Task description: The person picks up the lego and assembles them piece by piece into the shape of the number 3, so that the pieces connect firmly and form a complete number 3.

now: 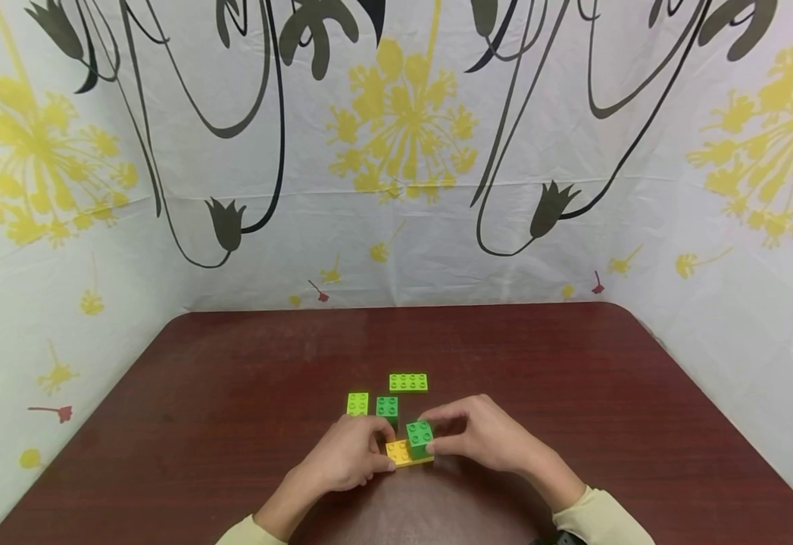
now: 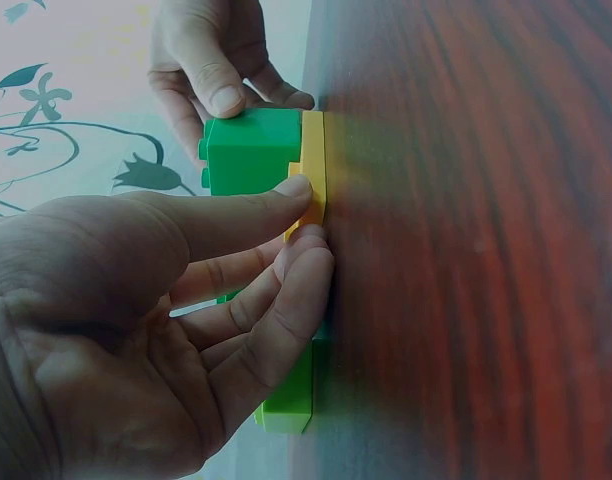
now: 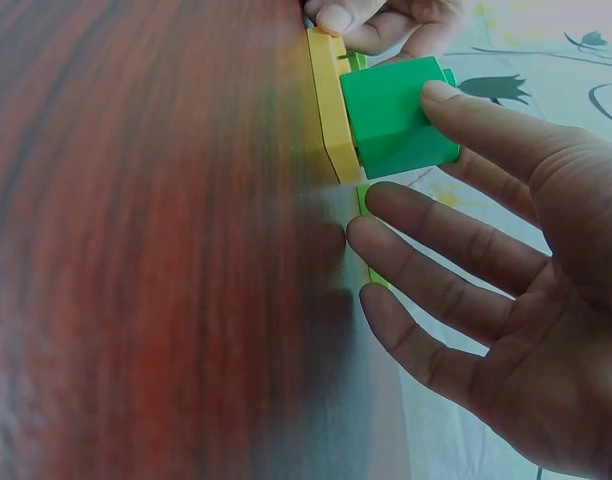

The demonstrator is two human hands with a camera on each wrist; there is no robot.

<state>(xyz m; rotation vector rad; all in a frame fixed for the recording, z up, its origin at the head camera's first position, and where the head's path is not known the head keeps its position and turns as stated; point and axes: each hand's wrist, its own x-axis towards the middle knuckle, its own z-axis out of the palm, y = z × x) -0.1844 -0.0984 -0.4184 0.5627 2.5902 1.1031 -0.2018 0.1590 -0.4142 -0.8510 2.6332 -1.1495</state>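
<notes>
A flat yellow building brick [image 1: 398, 454] lies on the table near the front. My left hand [image 1: 348, 454] pinches its left end between thumb and fingers. Over its right part stands a green block [image 1: 420, 439] with studs on top. My right hand [image 1: 485, 435] grips that block, its thumb [image 3: 456, 105] on the near side and the fingertips behind. In the right wrist view the green block [image 3: 396, 115] looks slightly tilted against the yellow brick [image 3: 331, 110]; whether it is fully seated I cannot tell. The right hand's other fingers are spread.
Just beyond the left hand are a second green block [image 1: 387, 407] and a lime block [image 1: 357, 403]. A longer lime block [image 1: 408, 382] lies farther back. The dark red-brown table [image 1: 266, 363] reaches to a patterned cloth [image 1: 437, 250] behind it.
</notes>
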